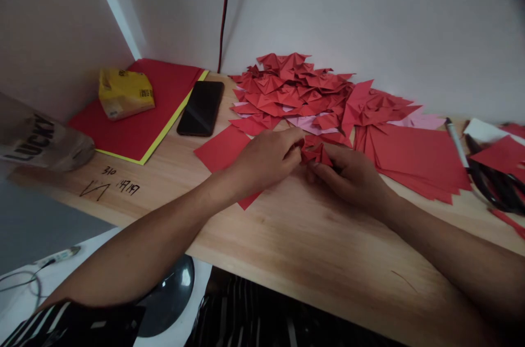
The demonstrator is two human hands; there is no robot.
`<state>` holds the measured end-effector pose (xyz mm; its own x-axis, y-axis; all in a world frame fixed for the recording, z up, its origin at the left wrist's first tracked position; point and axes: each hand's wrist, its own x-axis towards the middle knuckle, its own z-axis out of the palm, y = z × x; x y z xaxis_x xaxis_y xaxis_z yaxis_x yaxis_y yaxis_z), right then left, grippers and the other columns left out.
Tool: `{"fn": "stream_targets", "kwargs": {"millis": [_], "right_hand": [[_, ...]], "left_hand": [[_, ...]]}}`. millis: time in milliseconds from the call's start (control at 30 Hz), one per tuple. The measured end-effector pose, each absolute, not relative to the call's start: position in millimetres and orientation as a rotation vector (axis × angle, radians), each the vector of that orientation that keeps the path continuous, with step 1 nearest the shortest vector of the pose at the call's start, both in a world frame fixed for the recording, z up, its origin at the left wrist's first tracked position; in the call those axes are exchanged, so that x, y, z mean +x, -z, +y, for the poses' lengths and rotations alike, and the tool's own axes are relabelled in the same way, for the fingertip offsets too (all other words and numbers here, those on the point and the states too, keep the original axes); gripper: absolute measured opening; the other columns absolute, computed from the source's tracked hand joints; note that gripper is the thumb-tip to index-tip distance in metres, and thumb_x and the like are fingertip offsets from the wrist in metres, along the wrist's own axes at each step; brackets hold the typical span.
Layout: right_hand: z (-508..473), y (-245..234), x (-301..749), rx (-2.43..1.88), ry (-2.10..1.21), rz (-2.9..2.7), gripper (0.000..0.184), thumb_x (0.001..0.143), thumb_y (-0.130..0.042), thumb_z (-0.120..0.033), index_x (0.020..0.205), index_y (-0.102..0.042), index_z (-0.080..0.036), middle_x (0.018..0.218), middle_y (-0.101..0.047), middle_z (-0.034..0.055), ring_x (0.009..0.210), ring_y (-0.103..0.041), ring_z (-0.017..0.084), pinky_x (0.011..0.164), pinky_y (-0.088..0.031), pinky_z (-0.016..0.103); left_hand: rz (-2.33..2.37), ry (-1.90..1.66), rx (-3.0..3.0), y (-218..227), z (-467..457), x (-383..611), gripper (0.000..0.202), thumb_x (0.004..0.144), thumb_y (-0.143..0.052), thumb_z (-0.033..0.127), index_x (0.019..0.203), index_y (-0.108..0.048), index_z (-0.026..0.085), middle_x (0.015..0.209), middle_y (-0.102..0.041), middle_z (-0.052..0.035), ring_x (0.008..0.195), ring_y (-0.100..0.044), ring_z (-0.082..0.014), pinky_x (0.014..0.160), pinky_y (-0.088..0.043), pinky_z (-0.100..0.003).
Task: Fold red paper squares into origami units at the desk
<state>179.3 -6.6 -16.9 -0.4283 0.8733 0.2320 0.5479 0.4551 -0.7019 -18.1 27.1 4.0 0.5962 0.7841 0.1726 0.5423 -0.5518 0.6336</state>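
Observation:
Between my two hands, just above the wooden table, is a small folded piece of red paper (318, 153). My left hand (274, 151) pinches its left side with fingers closed. On the other side my right hand (348, 175) grips it between thumb and fingers. A flat red paper sheet (221, 151) lies partly hidden beneath my left hand and forearm. Right behind my hands rises a heap of folded red paper pieces (295, 90), with some pink paper among them. To the right of my right hand lies a fanned stack of red sheets (422, 158).
A black phone (200, 109) lies left of the heap. Further left, a yellow packet (125, 93) rests on large red card (158, 76). A bag marked LUCKY (41, 134) stands at the left edge. Black-handled scissors (492, 188) and a pen (457, 142) lie right.

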Motion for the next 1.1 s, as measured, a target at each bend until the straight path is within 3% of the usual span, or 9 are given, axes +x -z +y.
{"fn": "stream_targets", "kwargs": {"millis": [367,1100], "right_hand": [[-7.1,16.9,178.5,-1.162,-0.732,-2.147,0.019,0.088,-0.051,-0.014,0.072,-0.056,-0.023,0.067,-0.059,-0.0005,0.062,-0.053,0.015,0.059,-0.04,0.029],[-5.9,17.7,178.4,-1.126,-0.69,-2.161,0.019,0.086,-0.051,-0.01,0.071,-0.056,-0.021,0.064,-0.057,-0.0014,0.059,-0.05,0.013,0.057,-0.038,0.028]], "left_hand": [[1.069,-0.534,2.323,-3.6,26.4,-18.3,0.025,0.088,-0.041,0.015,0.101,-0.063,0.017,0.092,-0.068,-0.0056,0.078,-0.058,-0.0166,0.067,-0.038,-0.028],[1.082,-0.505,2.363,-1.2,27.6,-19.5,0.021,0.089,-0.041,0.018,0.097,-0.06,0.018,0.086,-0.065,-0.004,0.076,-0.057,-0.0165,0.065,-0.036,-0.029]]}}
